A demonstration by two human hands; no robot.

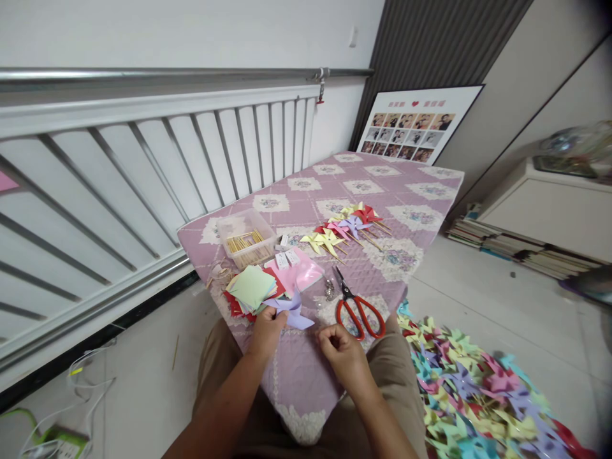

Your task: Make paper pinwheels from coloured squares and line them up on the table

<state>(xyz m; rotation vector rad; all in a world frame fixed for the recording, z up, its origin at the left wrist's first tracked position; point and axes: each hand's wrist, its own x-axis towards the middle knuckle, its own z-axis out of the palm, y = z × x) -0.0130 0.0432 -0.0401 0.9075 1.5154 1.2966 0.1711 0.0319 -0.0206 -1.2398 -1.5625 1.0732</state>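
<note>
My left hand (pixel 268 326) pinches a lavender paper pinwheel (pixel 296 313), its blades partly folded, above the near part of the table. Just right of it, my right hand (pixel 342 350) is closed with thumb and fingertips together; whatever may be between them is too small to make out. Scissors with red handles (pixel 347 294) lie beyond my right hand, beside a small cluster of shiny metal bits (pixel 329 289). Left of the pinwheel is a stack of coloured paper squares (pixel 252 287), pale green on top and red beneath.
A clear plastic box (pixel 224 233) holds wooden sticks. Small white boxes (pixel 287 257) rest on a pink sheet (pixel 310 275). Finished pinwheels (pixel 354 225) on sticks lie farther back. Many pinwheels (pixel 478 389) cover the floor at right; a radiator (pixel 191 159) borders the table's left.
</note>
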